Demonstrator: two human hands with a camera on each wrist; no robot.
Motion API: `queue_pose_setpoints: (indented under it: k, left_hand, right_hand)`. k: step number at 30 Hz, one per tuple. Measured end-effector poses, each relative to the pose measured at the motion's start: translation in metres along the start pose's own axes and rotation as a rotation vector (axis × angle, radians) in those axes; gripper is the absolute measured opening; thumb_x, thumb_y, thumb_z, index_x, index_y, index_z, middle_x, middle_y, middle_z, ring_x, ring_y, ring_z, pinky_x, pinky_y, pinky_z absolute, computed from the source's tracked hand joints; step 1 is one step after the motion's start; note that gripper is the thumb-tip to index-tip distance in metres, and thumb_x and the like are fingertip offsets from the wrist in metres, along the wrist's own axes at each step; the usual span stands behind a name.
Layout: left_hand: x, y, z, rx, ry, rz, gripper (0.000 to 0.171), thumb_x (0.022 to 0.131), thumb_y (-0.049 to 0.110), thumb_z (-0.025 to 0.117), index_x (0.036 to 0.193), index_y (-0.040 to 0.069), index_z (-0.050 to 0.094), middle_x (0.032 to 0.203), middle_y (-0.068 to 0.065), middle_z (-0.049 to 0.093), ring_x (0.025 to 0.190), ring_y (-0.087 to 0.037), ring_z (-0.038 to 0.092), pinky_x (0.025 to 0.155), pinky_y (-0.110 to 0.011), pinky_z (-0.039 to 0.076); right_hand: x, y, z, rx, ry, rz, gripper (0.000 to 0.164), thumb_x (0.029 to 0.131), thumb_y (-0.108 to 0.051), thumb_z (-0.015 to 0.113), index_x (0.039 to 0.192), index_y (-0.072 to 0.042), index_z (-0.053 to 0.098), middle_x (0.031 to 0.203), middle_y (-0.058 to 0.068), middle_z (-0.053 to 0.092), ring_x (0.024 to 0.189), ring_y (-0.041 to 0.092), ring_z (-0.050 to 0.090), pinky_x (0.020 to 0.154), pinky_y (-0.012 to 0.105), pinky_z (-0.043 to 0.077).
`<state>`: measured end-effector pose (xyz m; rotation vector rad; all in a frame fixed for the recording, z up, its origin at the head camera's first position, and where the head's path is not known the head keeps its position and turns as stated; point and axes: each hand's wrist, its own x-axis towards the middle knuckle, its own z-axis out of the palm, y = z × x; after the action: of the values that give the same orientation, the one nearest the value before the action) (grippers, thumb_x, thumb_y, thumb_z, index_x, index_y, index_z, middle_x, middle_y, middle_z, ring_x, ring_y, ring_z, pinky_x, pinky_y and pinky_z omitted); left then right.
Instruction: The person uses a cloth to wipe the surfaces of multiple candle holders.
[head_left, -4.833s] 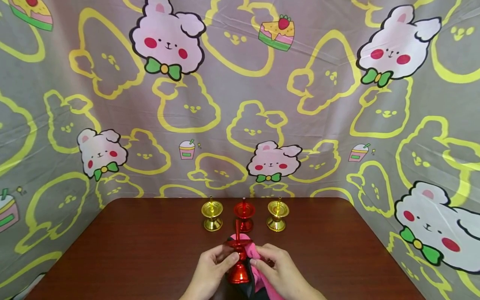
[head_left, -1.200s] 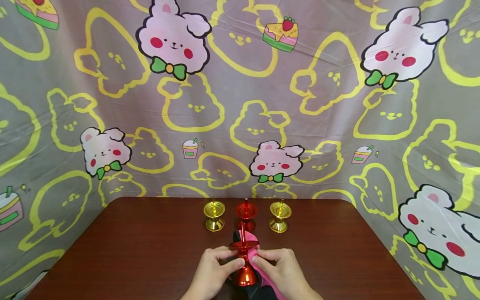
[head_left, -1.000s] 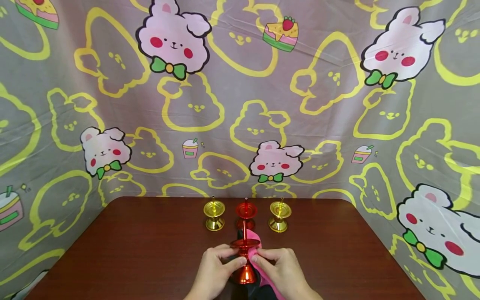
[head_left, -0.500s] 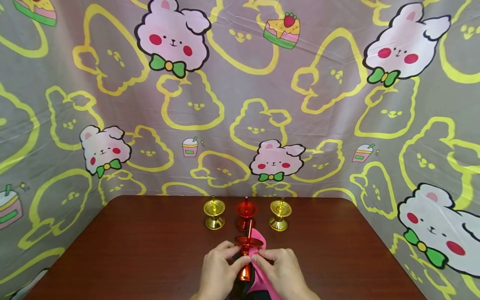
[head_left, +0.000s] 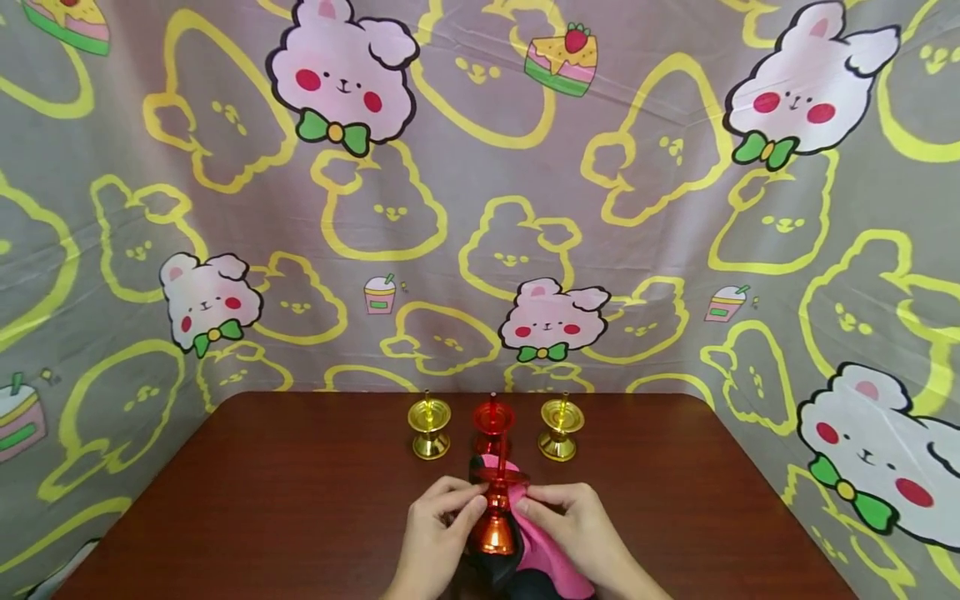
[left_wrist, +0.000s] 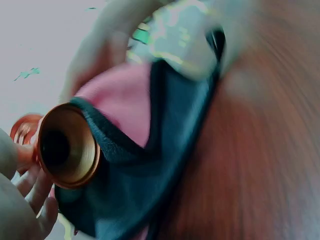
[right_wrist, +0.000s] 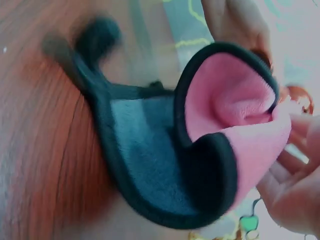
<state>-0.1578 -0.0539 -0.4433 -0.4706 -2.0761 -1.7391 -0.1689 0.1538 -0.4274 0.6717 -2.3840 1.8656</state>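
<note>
A shiny red candle holder (head_left: 495, 533) with a flared foot, a shallow dish and a thin upright spike is raised over the near part of the table. My left hand (head_left: 438, 529) pinches its stem below the dish. In the left wrist view the hollow underside of the candle holder (left_wrist: 75, 142) shows. My right hand (head_left: 581, 529) pinches a cloth (head_left: 551, 558), pink on one face and dark grey on the other, against the holder's right side. The dark-edged cloth (right_wrist: 250, 155) hangs folded in the right wrist view, hiding most of the holder there.
Near the back edge of the brown table (head_left: 262, 492) stand a gold candle holder (head_left: 431, 429), a red one (head_left: 492, 417) partly covered by the held one, and another gold one (head_left: 559, 429). A curtain with rabbit prints (head_left: 525, 183) encloses the back and sides.
Over the last half second the held candle holder has turned more upright, showing its wide foot. My right hand has shifted slightly right, and the pink cloth spreads lower. The standing holders stay put.
</note>
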Motion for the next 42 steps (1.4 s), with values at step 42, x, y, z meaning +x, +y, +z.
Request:
queue_pose_setpoints:
  k: [42]
  left_hand:
    - [-0.001,0.005,-0.008,-0.055,-0.165,-0.183,0.025,0.086,0.016,0.08,0.106,0.001,0.078,0.094,-0.004,0.069,0.085,-0.007,0.063,0.074,-0.023,0.052]
  right_hand:
    - [-0.004,0.004,0.0,0.028,-0.041,-0.08,0.023,0.093,-0.012,0.073,0.109,0.004,0.075,0.101,0.013,0.074,0.087,0.01,0.069,0.07,0.029,0.058]
